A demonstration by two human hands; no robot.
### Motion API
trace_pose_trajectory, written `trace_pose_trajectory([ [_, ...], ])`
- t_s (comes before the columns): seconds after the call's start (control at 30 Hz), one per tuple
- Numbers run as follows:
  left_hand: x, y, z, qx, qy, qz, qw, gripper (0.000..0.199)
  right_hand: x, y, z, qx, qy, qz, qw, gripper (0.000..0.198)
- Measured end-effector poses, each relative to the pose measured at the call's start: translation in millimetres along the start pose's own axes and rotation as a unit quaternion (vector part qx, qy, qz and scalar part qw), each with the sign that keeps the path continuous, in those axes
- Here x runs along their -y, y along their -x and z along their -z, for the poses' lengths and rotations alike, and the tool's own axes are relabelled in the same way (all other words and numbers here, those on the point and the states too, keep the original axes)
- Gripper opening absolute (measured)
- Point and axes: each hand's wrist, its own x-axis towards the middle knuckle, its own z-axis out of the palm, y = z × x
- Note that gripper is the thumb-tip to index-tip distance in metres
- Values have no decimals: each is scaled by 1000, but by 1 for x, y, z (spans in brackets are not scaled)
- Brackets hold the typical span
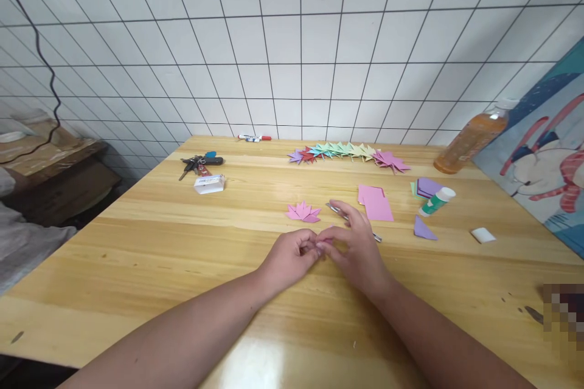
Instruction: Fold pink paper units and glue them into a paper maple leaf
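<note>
My left hand (292, 253) and my right hand (358, 250) meet at the fingertips over the table. Between them they pinch a small piece of pink paper (325, 241), mostly hidden by the fingers. Just beyond lies a folded pink paper fan shape (303, 212) with several points. A thin silvery tool (335, 209) rests on the wood, partly covered by my right hand; its kind cannot be made out. Pink paper squares (378, 203) lie a little past the right hand.
Coloured folded paper pieces (342, 151) form a row near the wall. On the right are a glue stick (437, 202), purple paper (424, 228), a white block (482, 235) and a drink bottle (472, 140). Keys (198, 164), a small white box (209, 184) and a marker (254, 138) lie left.
</note>
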Motion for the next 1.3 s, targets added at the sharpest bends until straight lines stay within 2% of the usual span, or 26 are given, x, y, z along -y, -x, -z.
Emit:
trace_pose_trajectory([
  [0.07, -4, 3, 3, 9, -64, -13, 998, 14, 0, 0, 4, 14, 42, 56, 997, 12],
  [0.1, -6, 4, 5, 10, -113, -24, 993, 15, 0, 0, 6, 32, 47, 60, 997, 10],
  [0.17, -12, 7, 9, 7, -209, -42, 977, 17, 0, 0, 7, 70, 37, 39, 996, 5],
  [0.27, -17, 8, 12, -6, -261, -44, 964, 15, 0, 0, 4, 86, 15, 13, 996, 6],
  [0.37, -15, 7, 10, -28, -215, -46, 975, 14, 0, 0, 1, 74, 3, 3, 997, 5],
  [0.5, -7, 2, 8, -13, -149, -35, 988, 17, -1, 1, -1, 53, 3, 19, 998, 5],
  [0.67, -7, -1, 11, 24, -156, -58, 986, 17, -1, 2, 1, 97, -1, 41, 994, 8],
  [0.9, -10, -1, 13, 25, -185, -64, 980, 20, -2, 1, -1, 94, -60, -51, 992, 9],
  [1.0, -9, -2, 12, -2, -199, -59, 978, 20, -4, 1, -3, 86, -122, -94, 984, 7],
  [1.13, -9, -1, 11, 10, -173, -57, 983, 23, -5, 1, -7, 83, -177, -137, 971, 5],
  [1.23, -8, 0, 12, 12, -163, -45, 985, 23, -6, 2, -7, 104, -190, -167, 962, 13],
  [1.3, -9, 0, 12, 19, -171, -47, 984, 23, -7, 1, -6, 127, -207, -185, 952, 11],
])
